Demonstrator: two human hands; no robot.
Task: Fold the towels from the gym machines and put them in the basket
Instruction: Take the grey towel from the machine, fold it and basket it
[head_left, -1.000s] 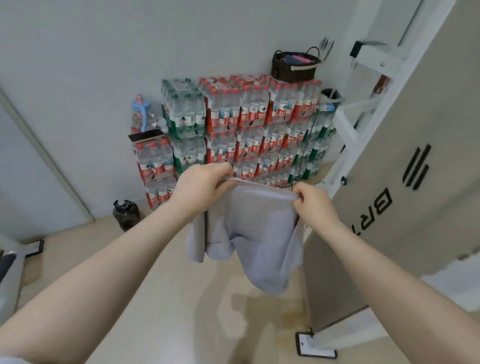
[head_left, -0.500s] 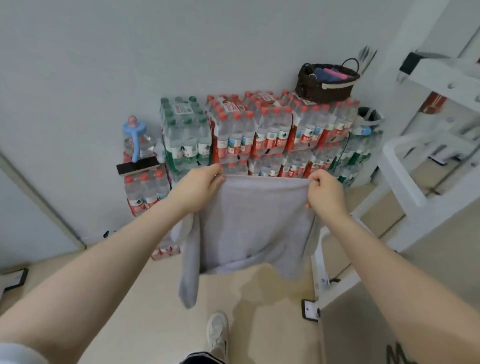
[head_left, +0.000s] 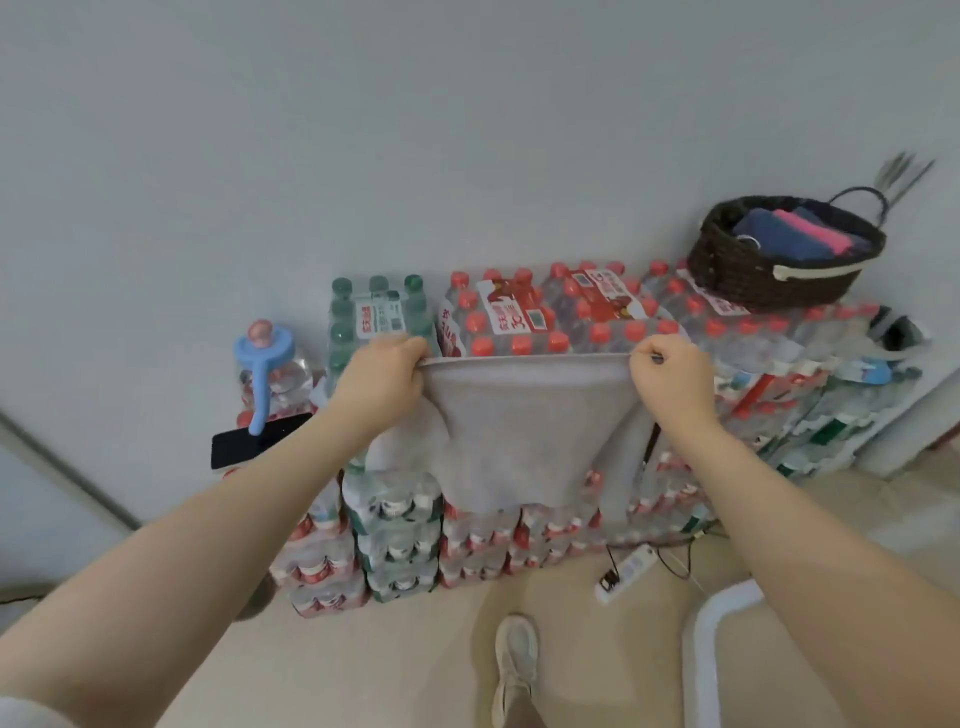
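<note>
I see the grey towel (head_left: 524, 431) hanging between my hands, left hand (head_left: 382, 376) and right hand (head_left: 672, 376) each gripping a top corner; the basket (head_left: 779, 260) sits far right.

Blurred thin rods (head_left: 903, 169) behind basket (head_left: 727, 260)

We reach both bare arms forward toward the stacked water bottles (head_left: 524, 322). Our left hand (head_left: 382, 376) and right hand (head_left: 672, 376) sit level just in front of its top row, well apart, fingers curled, each pinching a corner of the towel (head_left: 524, 426).
</note>
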